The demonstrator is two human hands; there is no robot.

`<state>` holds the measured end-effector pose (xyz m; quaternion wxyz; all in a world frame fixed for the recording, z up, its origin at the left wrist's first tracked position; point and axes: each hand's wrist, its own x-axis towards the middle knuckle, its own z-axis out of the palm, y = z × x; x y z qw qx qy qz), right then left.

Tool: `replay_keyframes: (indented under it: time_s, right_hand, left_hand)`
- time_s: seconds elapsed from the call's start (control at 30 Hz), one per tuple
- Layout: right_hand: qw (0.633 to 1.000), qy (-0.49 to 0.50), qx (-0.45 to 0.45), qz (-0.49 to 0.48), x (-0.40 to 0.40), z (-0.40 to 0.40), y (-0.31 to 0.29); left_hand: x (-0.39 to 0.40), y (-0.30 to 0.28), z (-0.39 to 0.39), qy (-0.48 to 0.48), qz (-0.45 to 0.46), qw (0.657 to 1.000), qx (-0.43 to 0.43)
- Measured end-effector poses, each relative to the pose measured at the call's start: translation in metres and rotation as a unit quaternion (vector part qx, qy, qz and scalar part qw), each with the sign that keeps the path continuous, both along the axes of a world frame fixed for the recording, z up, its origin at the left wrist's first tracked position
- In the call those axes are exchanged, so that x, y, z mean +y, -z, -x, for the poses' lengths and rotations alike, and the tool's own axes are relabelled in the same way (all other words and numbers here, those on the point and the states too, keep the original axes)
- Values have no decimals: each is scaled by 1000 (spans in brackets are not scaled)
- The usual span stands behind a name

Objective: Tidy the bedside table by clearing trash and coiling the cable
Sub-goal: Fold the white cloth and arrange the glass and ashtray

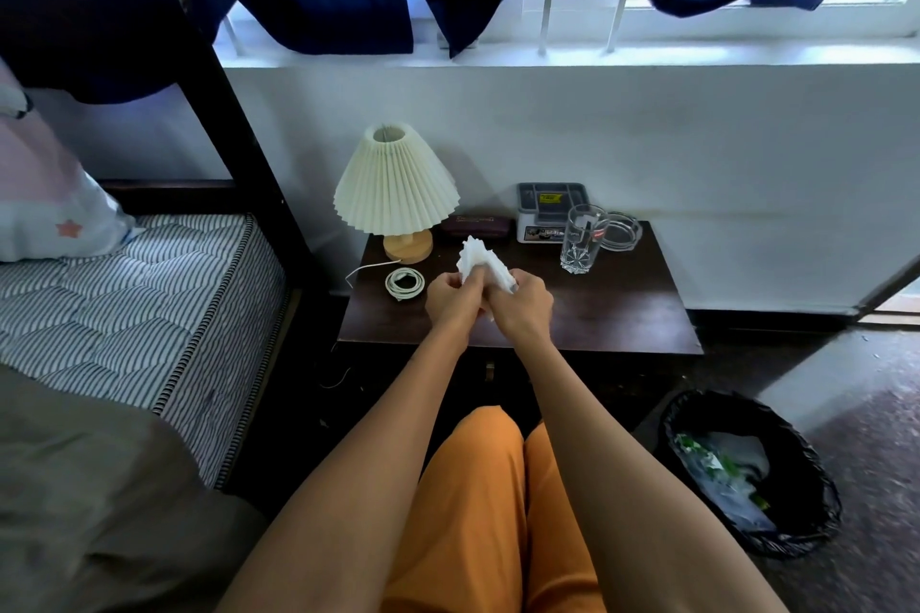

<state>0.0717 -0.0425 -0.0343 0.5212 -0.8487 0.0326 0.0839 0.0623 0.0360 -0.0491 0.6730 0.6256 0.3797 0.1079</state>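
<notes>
A crumpled white tissue is held above the middle of the dark bedside table. My left hand and my right hand are both closed on it, side by side and touching. A white cable lies coiled in a small ring on the table, left of my hands, with its loose end trailing off the table's left edge. A black bin lined with a bag stands on the floor at the lower right and holds plastic wrappers.
A pleated cream lamp on a wooden base stands at the table's back left. Behind my hands lie a dark case, a grey box, a drinking glass and a glass ashtray. A striped mattress borders the left.
</notes>
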Motion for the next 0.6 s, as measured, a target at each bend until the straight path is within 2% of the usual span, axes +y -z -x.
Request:
replay_keyframes:
  time_s: [0.3,0.6]
  right_hand:
    - [999,5,10,-47,-1,1,-3]
    - [999,20,36,-22,-4,-18,17]
  left_hand:
    - [-9,-8,4,16,16,1000,-14]
    - [-21,-2,-12,50,75,995,-48]
